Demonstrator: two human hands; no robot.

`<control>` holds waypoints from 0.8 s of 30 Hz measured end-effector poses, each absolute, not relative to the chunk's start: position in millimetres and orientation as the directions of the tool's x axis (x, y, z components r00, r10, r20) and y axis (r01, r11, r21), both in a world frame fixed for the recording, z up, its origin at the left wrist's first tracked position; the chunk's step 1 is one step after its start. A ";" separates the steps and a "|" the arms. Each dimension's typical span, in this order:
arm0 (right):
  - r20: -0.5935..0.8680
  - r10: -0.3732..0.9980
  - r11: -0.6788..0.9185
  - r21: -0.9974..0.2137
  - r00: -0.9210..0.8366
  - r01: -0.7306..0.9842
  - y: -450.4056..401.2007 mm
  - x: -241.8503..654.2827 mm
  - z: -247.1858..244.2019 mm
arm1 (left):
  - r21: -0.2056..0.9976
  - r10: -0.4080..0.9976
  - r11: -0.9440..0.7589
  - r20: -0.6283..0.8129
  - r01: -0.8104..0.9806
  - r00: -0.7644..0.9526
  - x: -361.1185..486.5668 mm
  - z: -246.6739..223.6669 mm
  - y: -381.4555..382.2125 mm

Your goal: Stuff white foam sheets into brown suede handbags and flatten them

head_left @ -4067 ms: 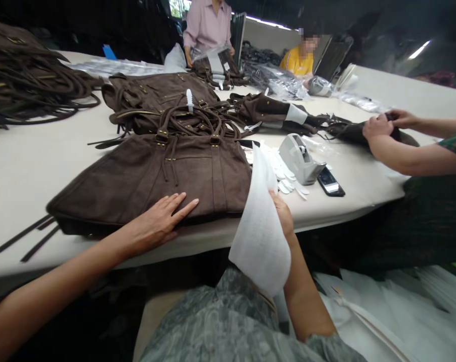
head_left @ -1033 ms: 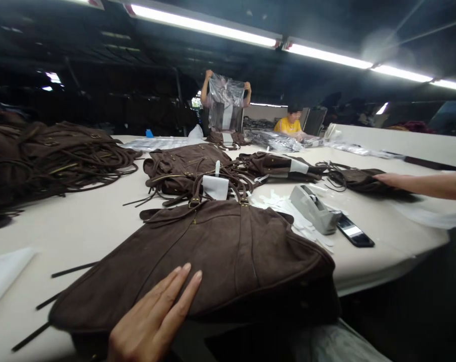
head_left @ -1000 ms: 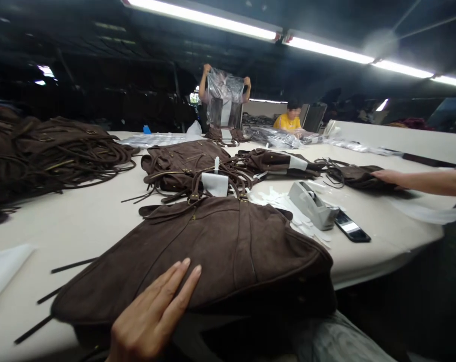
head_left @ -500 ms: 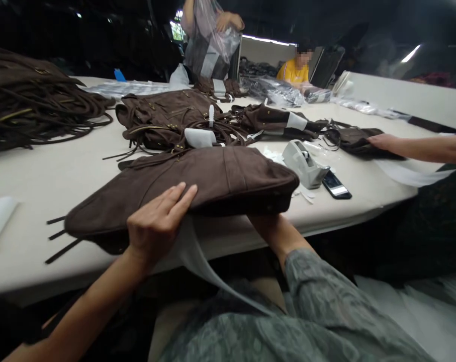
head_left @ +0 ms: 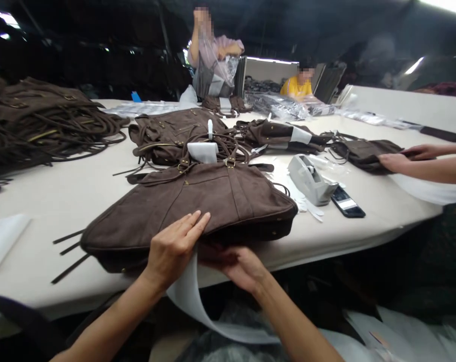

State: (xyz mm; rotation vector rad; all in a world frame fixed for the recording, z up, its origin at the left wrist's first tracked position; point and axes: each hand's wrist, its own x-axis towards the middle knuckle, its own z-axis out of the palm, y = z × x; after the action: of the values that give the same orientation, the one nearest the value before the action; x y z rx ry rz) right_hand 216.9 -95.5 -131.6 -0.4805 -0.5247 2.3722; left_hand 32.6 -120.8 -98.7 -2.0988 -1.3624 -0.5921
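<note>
The brown bag [head_left: 208, 196] lies at the near edge of the table [head_left: 65, 201], likely for reach. At its six o'clock, the left hand [head_left: 174, 246] lies flat-fingered, apparently steadying it; at five, the right hand [head_left: 246, 266] disappears beneath. I cannot tell how closed either grip is.

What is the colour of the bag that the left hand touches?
The bag is dark brown, best seen in the head view.

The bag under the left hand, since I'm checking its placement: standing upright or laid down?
Laid down. The bag shows its broad side upward, handles pointing away across the table, base toward the camera.
</note>
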 end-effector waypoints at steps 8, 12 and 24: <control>-0.377 0.670 -0.717 -0.553 -0.639 -0.425 -115.3 168.8 -114.1 | -0.216 0.694 -0.344 0.597 0.914 0.402 29.9 -79.1 -111.4; -0.302 0.696 -0.659 -0.628 -0.651 -0.414 -98.3 153.3 -105.2 | -0.147 0.745 -0.311 0.575 0.939 0.337 16.0 -60.1 -103.8; -0.330 0.791 -0.550 -0.752 -0.515 -0.364 -47.8 132.4 -120.4 | -0.090 0.752 -0.167 0.632 0.982 0.186 20.5 -22.7 -84.1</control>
State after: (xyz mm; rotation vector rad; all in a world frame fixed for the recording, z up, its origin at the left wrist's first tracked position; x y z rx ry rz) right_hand 132.4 -47.8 -120.4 -0.8796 -0.8110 2.0973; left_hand 20.5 -84.1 -22.7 -1.9839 -1.6202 -0.6266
